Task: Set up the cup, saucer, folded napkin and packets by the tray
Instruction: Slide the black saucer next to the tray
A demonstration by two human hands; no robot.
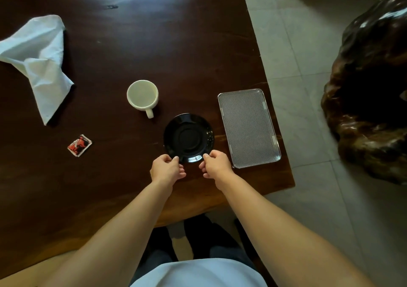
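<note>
While both hands pinch the near rim of the black saucer (pixel 188 138), it sits flat on the dark wooden desk (pixel 136 44), close to the desk's right edge. Left hand (pixel 166 168): thumb and forefinger closed on the saucer's near-left rim, other fingers curled under. Right hand (pixel 217 164): same grip on the near-right rim, thumb on top, rest curled. Both forearms bare, coming in from the near edge.

Metal tray (pixel 248 128), ribbed, rectangular, lies just beside the saucer on its right, long side running along the desk's right edge, near the near-right corner. Narrow gap between tray and saucer, not touching.

White cup (pixel 143 95) stands upright just beyond and left of the saucer, handle pointing toward the near edge; apart from the saucer. Looks empty.

White napkin (pixel 37 59) lies crumpled and unfolded toward the desk's left edge, well apart from everything else. One red-and-black packet (pixel 79 145) lies flat nearer the person, between the napkin and the saucer, closer to the left side; print too small to read.

Off the desk's right edge: pale tiled floor (pixel 308 44) and a dark glossy carved wooden piece (pixel 374 88).
</note>
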